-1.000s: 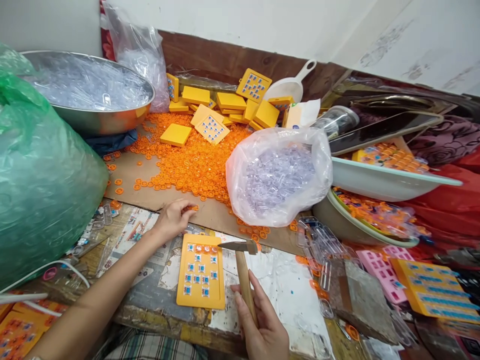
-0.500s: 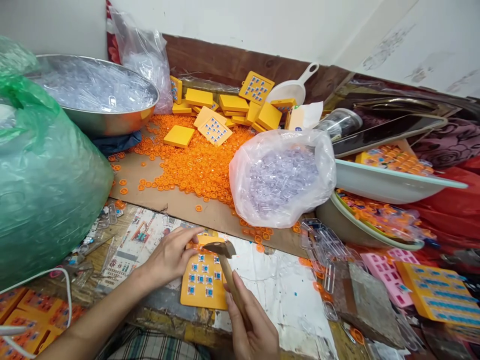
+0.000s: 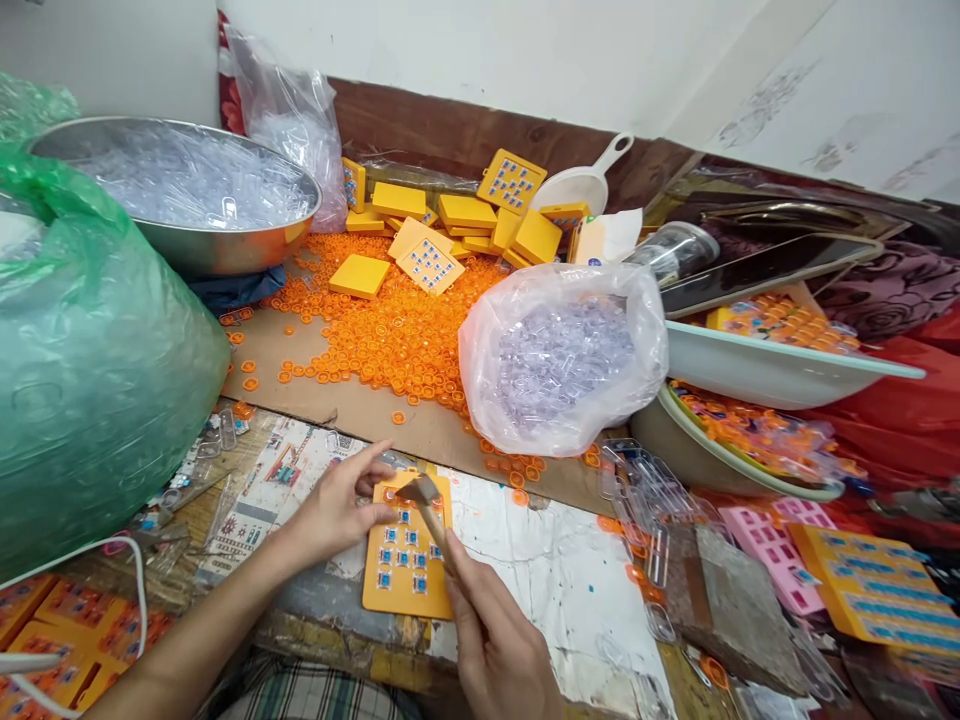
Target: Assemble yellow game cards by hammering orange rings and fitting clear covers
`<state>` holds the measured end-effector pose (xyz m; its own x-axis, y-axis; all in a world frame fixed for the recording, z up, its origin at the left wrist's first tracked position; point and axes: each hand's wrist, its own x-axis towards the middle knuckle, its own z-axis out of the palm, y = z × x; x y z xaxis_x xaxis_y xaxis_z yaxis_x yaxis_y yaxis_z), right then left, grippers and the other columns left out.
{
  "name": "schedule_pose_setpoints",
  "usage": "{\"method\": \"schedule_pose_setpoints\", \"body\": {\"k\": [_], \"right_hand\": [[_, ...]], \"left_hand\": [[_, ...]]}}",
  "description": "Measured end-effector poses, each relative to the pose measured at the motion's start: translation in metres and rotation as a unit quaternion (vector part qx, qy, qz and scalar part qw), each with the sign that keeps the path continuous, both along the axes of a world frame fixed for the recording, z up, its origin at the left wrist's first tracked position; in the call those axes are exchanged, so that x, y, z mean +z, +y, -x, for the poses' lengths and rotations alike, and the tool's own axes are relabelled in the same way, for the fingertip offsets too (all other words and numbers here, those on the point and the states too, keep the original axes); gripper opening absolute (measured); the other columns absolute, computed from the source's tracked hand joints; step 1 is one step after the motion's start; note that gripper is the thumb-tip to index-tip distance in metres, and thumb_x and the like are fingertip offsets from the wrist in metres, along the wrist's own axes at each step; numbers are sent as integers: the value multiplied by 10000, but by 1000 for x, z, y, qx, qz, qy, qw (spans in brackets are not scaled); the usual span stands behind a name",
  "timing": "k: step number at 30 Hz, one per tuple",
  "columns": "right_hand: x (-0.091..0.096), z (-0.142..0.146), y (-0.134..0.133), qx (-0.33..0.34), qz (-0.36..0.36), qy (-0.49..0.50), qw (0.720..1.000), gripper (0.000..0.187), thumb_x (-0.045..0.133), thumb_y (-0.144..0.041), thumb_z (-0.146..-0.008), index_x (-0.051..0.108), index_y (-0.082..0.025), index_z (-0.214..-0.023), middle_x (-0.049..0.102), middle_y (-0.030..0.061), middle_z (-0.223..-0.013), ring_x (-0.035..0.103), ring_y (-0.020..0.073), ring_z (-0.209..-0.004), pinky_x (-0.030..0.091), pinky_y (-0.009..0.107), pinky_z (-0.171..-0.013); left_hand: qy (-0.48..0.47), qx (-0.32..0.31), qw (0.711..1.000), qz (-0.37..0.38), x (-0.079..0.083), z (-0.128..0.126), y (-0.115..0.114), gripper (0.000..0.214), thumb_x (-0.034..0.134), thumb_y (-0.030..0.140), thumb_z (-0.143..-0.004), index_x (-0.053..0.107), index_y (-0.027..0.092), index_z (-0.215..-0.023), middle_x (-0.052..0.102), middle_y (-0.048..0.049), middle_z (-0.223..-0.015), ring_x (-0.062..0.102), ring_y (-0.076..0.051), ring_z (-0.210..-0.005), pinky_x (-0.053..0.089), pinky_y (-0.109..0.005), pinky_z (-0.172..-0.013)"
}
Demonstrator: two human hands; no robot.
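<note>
A flat yellow board (image 3: 427, 597) with rows of small blue-and-white pieces lies on the worktop in front of me. Near its top left corner sits an orange ring (image 3: 389, 495). My left hand (image 3: 341, 510) is beside that corner, forefinger raised and thumb apart from it, with nothing visible between them; its other fingers are curled. In my right hand (image 3: 499, 630) is the wooden handle of a hammer (image 3: 433, 520). The hammer's metal head is over the upper part of the board, close to the ring, and hides some pieces. Whether it touches the board I cannot tell.
Loose orange rings (image 3: 397, 340) cover the cardboard, with yellow blocks (image 3: 465, 210) behind. A plastic bag of clear pieces (image 3: 562, 370) stands ahead. At left are a green bag (image 3: 105, 370) and a metal bowl (image 3: 187, 245). A stone block (image 3: 742, 590) and stacked basins (image 3: 787, 370) are at right.
My left forefinger has lifted away from the orange ring, which now shows on the board. The hammer head has shifted slightly left, and my right hand has moved up its handle.
</note>
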<state>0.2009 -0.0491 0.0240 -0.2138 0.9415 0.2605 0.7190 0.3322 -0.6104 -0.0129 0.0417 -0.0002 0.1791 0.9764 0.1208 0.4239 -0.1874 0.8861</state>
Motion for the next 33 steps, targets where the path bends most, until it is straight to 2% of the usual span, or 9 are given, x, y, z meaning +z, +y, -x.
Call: {"method": "schedule_pose_setpoints", "body": {"k": [2,4,6,8,16,20,25,29,33], "right_hand": [[-2,-3,0,-43,-1,62,997,504,481,-136,-912,448,-294,-1389,640,38,-1222,664,170,-1028,540,250,-874],[-4,-6,1,-78,1,110,991,494,524,-160,-899,471,-286,-1374,626,42,-1256,680,176,-998,541,267,-889],[-6,-8,0,-96,6,135,986,477,540,-174,-892,497,-273,-1357,621,51,-1270,693,184,-973,545,285,-894],[-7,-10,-2,-104,9,149,983,446,551,-184,-886,536,-256,-1326,635,60,-1253,695,195,-974,549,297,-894],[-7,-20,-10,-190,96,221,952,448,610,-292,-854,575,-199,-1291,661,78,-1217,701,225,-970,538,342,-926],[-12,-22,-9,-178,97,223,953,448,617,-298,-847,584,-202,-1283,667,73,-1206,703,225,-965,543,331,-917],[-19,-25,-14,-179,79,204,959,407,609,-296,-855,607,-228,-1257,667,61,-1209,709,221,-947,546,321,-909],[-18,-24,-22,-206,18,190,960,385,616,-302,-851,626,-238,-1231,675,53,-1196,719,215,-908,557,309,-886],[-14,-25,-27,-140,-20,143,979,379,573,-240,-878,608,-251,-1256,672,48,-1195,711,204,-919,549,312,-897]], "left_hand": [[25,34,999,-27,2,2,19,409,651,179,-781,599,154,-1186,711,-78,-1006,676,-162,-772,570,-288,-715],[54,67,994,-66,2,-2,42,242,608,168,-815,675,147,-1047,707,-96,-1032,670,-189,-879,546,-331,-830],[73,62,992,-84,0,-11,62,182,611,124,-797,707,148,-951,709,-101,-1027,638,-221,-989,495,-370,-928],[93,38,991,-92,-3,-21,75,156,615,92,-778,721,152,-876,721,-93,-938,640,-226,-950,500,-369,-904],[141,-16,984,-109,-15,-23,84,179,524,126,-839,699,155,-813,624,-58,-832,599,-178,-805,503,-307,-759],[143,-23,983,-116,-5,-23,68,225,488,93,-840,683,148,-938,574,-40,-789,582,-171,-788,502,-297,-739],[109,-87,978,-154,14,-44,8,355,488,155,-888,536,147,-1240,648,-78,-955,596,-198,-890,513,-331,-804],[146,-115,960,-209,11,-60,-15,361,465,163,-902,493,116,-1260,664,-86,-864,586,-230,-811,521,-378,-726],[167,-87,953,-237,3,-61,-17,391,456,172,-906,457,127,-1295,666,-82,-813,598,-223,-763,525,-361,-672]]}}
